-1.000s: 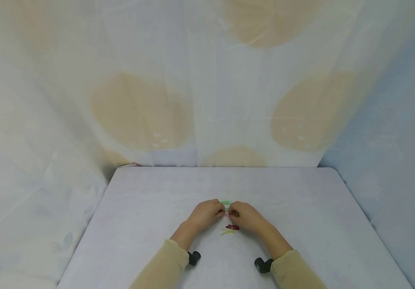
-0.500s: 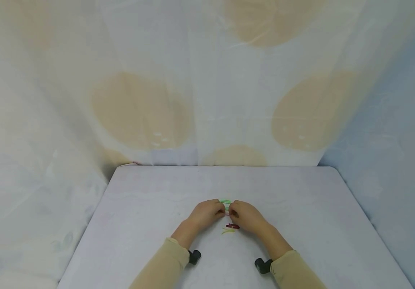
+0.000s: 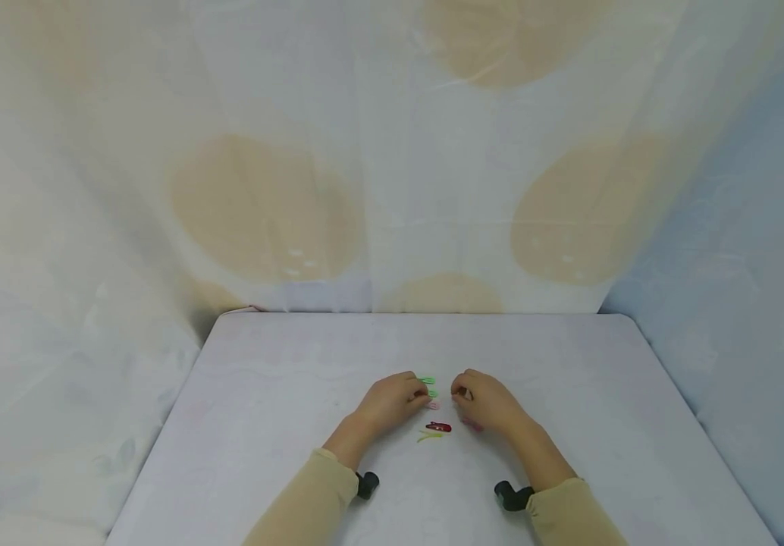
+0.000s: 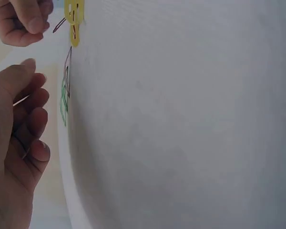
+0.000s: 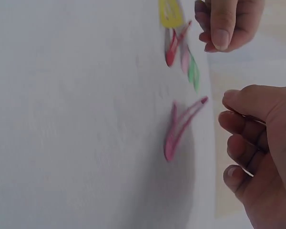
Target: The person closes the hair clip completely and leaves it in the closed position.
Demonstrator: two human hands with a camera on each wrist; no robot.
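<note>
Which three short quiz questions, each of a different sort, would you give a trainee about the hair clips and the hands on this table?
1. True or false: the red clip lies nearer the person than the green clips.
2. Which clip lies right beside the red clip? A. yellow clip B. blue clip C. black clip
3. Fill in: the two prongs of the pink clip near the right hand stand ____.

Key: 1 true; 2 A; 3 apart.
</note>
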